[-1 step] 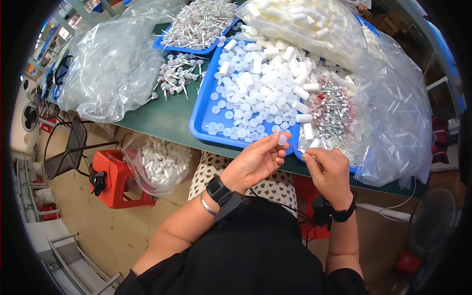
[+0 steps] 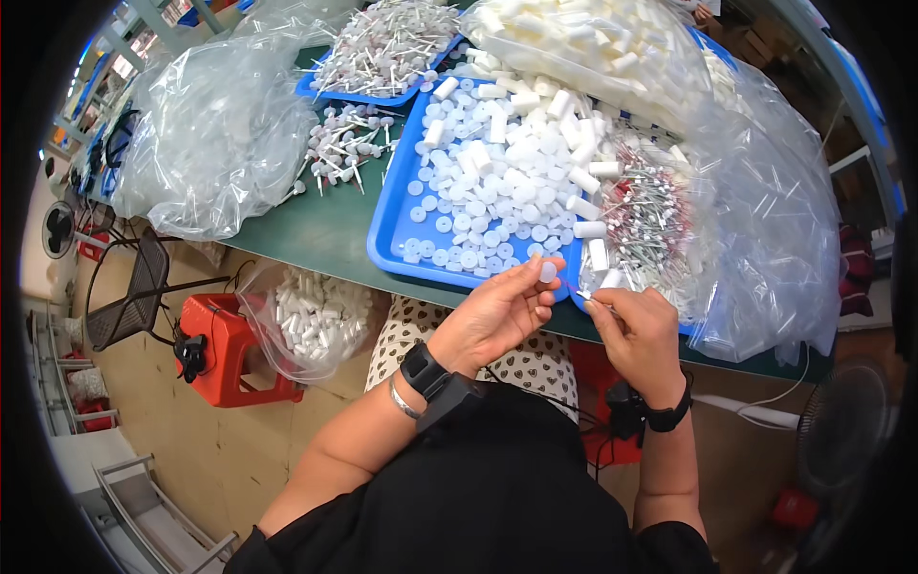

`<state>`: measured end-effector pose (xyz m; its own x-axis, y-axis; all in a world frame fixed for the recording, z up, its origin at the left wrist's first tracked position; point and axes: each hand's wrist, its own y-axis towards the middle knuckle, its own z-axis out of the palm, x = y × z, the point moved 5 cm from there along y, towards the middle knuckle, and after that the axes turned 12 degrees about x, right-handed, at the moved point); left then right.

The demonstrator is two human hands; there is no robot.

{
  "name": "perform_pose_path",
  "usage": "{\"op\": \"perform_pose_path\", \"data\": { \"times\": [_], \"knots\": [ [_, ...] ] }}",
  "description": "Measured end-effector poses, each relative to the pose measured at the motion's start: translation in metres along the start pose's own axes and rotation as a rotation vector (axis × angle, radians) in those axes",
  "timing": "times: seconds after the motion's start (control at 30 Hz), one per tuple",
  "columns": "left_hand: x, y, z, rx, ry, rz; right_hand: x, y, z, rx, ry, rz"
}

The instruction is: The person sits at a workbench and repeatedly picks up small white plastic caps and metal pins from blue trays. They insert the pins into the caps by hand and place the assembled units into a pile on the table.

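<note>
My left hand (image 2: 499, 320) pinches a small translucent white plastic disc (image 2: 548, 273) between thumb and fingertips. Close by on the right, my right hand (image 2: 639, 330) grips a thin pin-like part (image 2: 581, 293) that points toward the disc. A slight gap appears to lie between pin and disc. Both hands are above the front edge of a blue tray (image 2: 382, 251) with many loose translucent discs (image 2: 475, 230) and some white cylinders (image 2: 589, 230). Beside it, a heap of thin metal pins with red parts (image 2: 650, 206) lies near my right hand.
Behind stands another blue tray (image 2: 316, 88) of assembled pieces, with a loose pile (image 2: 344, 143) before it. Clear plastic bags (image 2: 215, 134) flank the green table (image 2: 287, 234). A bag of white cylinders (image 2: 320, 316) rests by a red stool (image 2: 225, 359) at lower left.
</note>
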<state>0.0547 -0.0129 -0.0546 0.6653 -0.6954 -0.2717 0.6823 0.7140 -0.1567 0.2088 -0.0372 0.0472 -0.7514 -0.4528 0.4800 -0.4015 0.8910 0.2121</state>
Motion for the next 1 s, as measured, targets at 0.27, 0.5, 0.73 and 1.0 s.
{"op": "perform_pose_path", "data": {
  "times": [0.27,0.5,0.73,1.0],
  "knots": [
    [0.0,0.0,0.001,-0.017,-0.005,-0.005,0.0,0.0,0.003,0.003,-0.003,-0.002],
    [0.001,0.0,-0.001,-0.016,-0.022,-0.012,0.002,0.002,0.002,-0.005,0.002,-0.013],
    [0.001,-0.001,0.0,0.002,-0.005,-0.001,0.0,0.003,0.005,0.045,-0.056,0.006],
    [-0.003,-0.002,0.005,-0.054,0.318,0.079,0.007,0.005,0.002,-0.026,-0.133,-0.073]
  ]
}}
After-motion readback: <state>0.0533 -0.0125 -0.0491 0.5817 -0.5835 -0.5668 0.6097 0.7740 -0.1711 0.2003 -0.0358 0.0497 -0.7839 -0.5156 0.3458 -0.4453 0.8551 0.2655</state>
